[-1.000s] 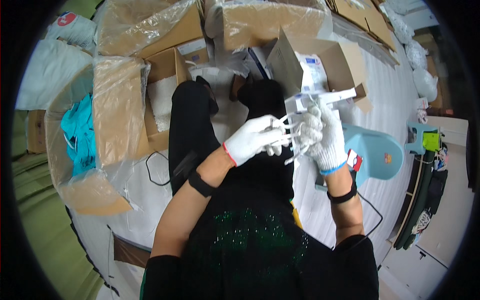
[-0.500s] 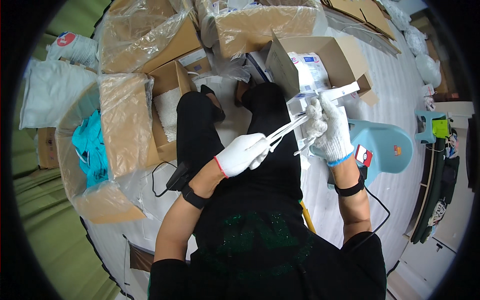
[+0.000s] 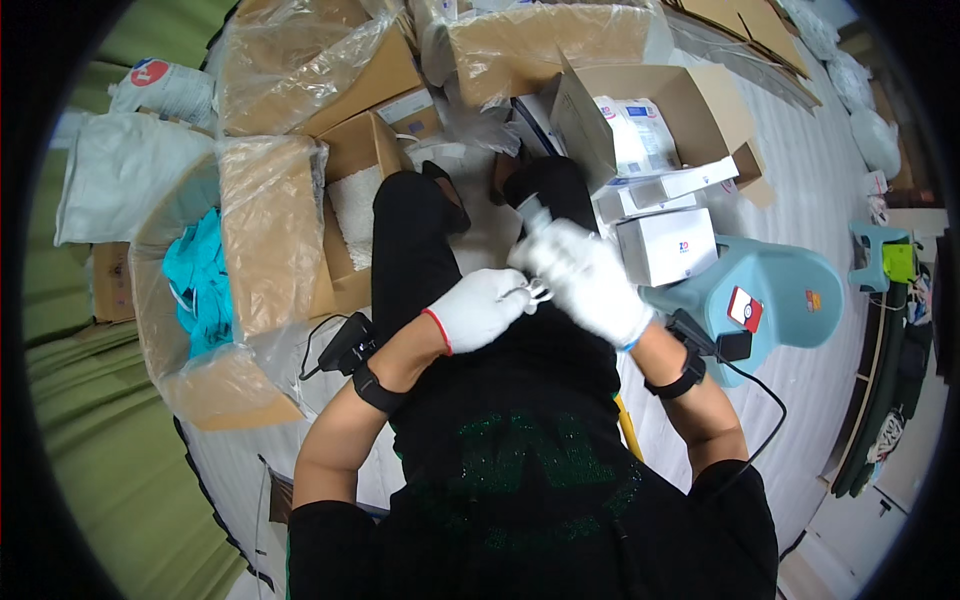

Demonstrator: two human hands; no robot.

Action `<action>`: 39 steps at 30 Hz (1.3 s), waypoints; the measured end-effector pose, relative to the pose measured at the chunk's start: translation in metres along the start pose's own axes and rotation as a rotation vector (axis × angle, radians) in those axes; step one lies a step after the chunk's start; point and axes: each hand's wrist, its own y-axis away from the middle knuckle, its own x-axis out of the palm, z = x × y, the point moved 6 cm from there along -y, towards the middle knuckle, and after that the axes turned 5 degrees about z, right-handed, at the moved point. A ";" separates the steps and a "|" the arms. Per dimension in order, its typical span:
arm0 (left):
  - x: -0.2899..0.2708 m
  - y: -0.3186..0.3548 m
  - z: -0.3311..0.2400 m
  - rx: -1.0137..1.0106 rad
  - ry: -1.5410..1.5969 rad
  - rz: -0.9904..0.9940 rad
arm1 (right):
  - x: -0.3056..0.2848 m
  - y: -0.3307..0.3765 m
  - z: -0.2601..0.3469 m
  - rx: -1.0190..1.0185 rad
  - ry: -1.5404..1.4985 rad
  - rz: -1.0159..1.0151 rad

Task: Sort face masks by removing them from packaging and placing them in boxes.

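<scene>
Both hands wear white knit gloves, the left cuff edged red and the right one blue. In front of my lap, my left hand point(image 3: 480, 308) is closed, fingers pinched on small loops of white cord point(image 3: 539, 292). Close on its right, my right hand point(image 3: 592, 285) is bent over the same loops, its fingers smeared by motion. A pale, blurred piece point(image 3: 533, 212) sticks out beyond the right fingertips; its kind cannot be made out. How much cord lies inside the right glove is hidden.
An open cardboard box point(image 3: 705, 90) holds white packs point(image 3: 640, 135), with white boxes point(image 3: 668, 245) nearby. A light-blue plastic seat point(image 3: 800, 280) stands right. Left are a plastic-lined carton point(image 3: 265, 215) with teal fabric point(image 3: 200, 285) and a box of fluffy white material point(image 3: 355, 210).
My right hand has come left and toward my left hand, turning over. The white strands stretched between the hands have shortened into small loops. The view has shifted slightly.
</scene>
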 end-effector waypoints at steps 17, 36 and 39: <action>0.024 0.121 -0.085 0.426 -0.371 0.429 | 0.010 0.070 0.110 -0.152 -0.272 0.717; -0.118 0.047 0.007 0.353 -0.239 -0.679 | -0.032 -0.037 -0.002 0.448 -1.741 -0.134; -0.071 0.013 -0.005 0.472 -0.054 -0.430 | -0.028 -0.041 0.001 0.448 -1.733 -0.132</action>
